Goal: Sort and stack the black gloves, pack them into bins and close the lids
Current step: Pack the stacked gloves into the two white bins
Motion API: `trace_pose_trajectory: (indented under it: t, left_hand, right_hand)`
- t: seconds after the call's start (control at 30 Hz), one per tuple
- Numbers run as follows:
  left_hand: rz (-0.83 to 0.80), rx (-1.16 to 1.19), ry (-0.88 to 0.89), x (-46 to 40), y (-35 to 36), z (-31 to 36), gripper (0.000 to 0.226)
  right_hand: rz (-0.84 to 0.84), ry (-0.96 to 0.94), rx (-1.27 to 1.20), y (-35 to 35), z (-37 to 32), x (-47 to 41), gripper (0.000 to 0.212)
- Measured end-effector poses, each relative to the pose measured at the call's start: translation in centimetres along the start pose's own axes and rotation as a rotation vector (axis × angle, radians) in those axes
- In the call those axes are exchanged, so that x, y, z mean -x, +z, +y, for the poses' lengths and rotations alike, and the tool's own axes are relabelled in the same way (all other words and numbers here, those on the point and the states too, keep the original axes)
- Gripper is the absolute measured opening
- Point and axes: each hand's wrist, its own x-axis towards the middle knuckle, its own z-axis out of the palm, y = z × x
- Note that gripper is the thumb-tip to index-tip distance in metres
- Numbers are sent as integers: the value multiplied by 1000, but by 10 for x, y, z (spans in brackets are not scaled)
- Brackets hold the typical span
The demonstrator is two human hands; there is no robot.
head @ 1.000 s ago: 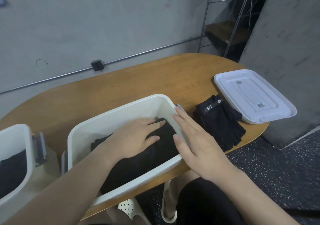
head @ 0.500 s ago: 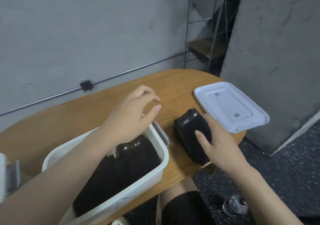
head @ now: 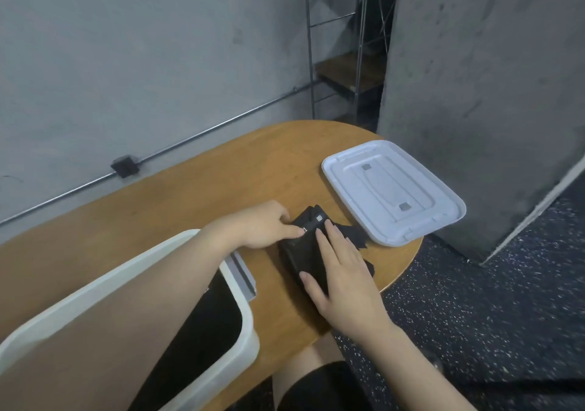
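A stack of black gloves (head: 304,252) lies on the wooden table (head: 196,189) between the white bin (head: 234,347) and the lid. My left hand (head: 262,224) grips the stack's cuff end, fingers curled on its far left edge. Flat on top of the stack rests my right hand (head: 342,277), its fingers straight and its thumb against the stack's near side. The bin at the lower left holds more black gloves (head: 202,325), partly hidden by my left forearm. The white lid (head: 392,189) lies upside down at the table's right end.
A grey latch (head: 243,274) sticks out from the bin's right end, close to the stack. A concrete wall runs behind the table, a concrete pillar (head: 474,94) stands right of the lid, and a metal shelf frame (head: 345,62) stands at the back. My knee shows below the table edge.
My left hand left the bin and crossed right to grip the glove stack's cuff end. My right hand slid fully on top of the stack. The view shifted right.
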Motion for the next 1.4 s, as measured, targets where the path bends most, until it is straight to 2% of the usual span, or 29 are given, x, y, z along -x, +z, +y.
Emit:
trace_pose_trajectory:
  t: [0.1, 0.27, 0.5, 0.73, 0.83, 0.93, 1.1, 1.4]
  left_hand:
    - [15, 21, -10, -6, 2, -3, 39]
    - [28, 104, -8, -9, 6, -8, 48]
    - [54, 278, 4, -8, 9, -11, 48]
    - [56, 414, 21, -10, 10, -11, 47]
    - [31, 494, 48, -11, 11, -10, 56]
    - [-6, 609, 50, -11, 12, -10, 54]
    - [-59, 668, 36, -7, 10, -9, 44]
    - [-93, 626, 119, 1, 8, -3, 33]
  right_hand:
    - [41, 3, 10, 10, 6, 3, 73]
    - [96, -23, 41, 19, 11, 5, 71]
    - [133, -4, -4, 24, 12, 4, 74]
    - [158, 105, -207, 13, 1, 0, 89]
    - [170, 174, -305, 8, -5, -7, 94]
    - [176, 224, -267, 8, -11, -13, 97]
    - [228, 235, -140, 18, -19, -15, 87]
    - [235, 258, -89, 19, -31, -16, 77]
